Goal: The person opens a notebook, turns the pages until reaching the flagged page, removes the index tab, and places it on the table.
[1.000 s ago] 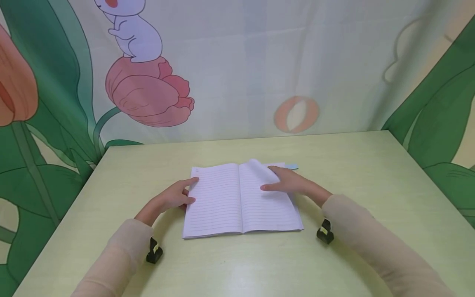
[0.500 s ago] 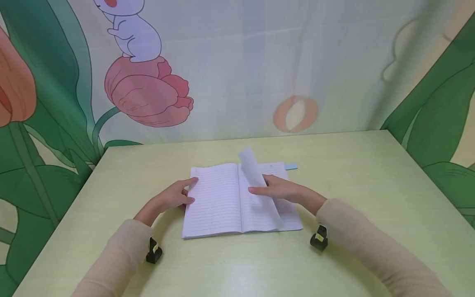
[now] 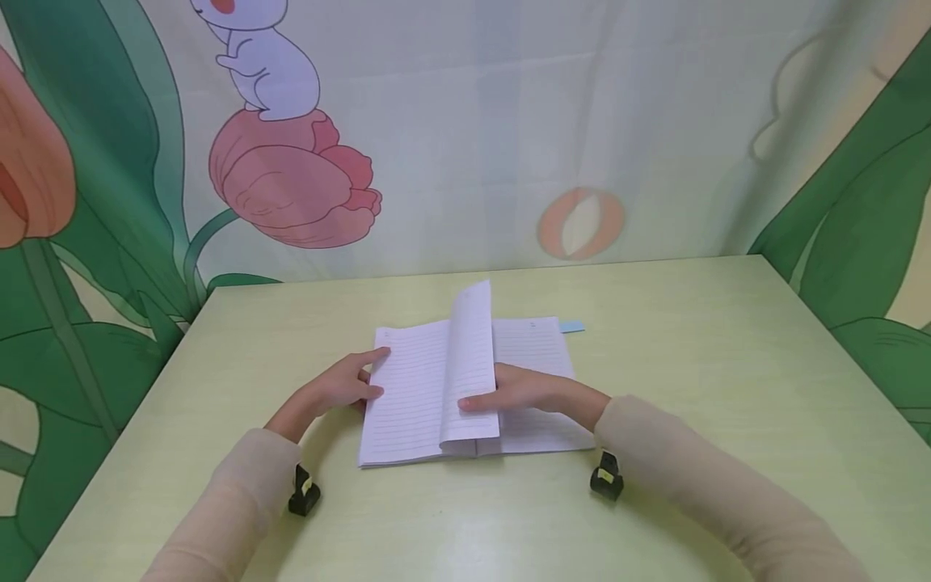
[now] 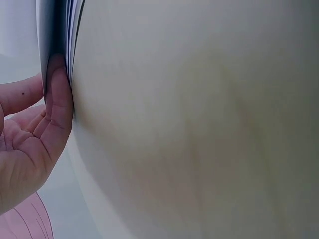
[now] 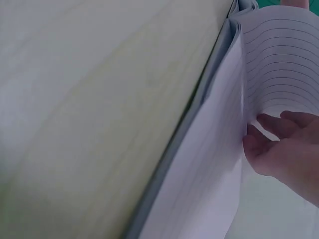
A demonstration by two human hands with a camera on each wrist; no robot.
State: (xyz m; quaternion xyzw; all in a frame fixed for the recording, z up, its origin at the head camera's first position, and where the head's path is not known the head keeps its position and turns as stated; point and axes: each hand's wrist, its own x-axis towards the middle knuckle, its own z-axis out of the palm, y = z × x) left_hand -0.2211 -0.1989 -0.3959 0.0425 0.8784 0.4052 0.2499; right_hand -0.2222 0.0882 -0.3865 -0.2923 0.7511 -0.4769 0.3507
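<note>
An open lined notebook (image 3: 407,412) lies on the table in the head view. My left hand (image 3: 338,384) pinches its left edge, thumb and forefinger on the page side; in the left wrist view, fingers (image 4: 60,104) reach in between the leaves at that edge. Near the middle of the notebook, my right hand (image 3: 534,390) holds a raised page (image 3: 471,347), its thumb on the near face and its other fingers mostly hidden behind. That page stands up from the spine and curves over to the left. The right wrist view shows the right hand (image 5: 289,149) against the curved lined sheet.
A light blue tab (image 3: 572,326) sticks out past the notebook's top right corner. The pale wooden table (image 3: 465,525) ends at a printed curtain (image 3: 451,162) behind. Small black devices (image 3: 607,477) hang at both wrists.
My right hand has moved left, bringing the page up from the right side to stand over the spine. More of the right-hand page beneath now shows. My left hand has stayed in place.
</note>
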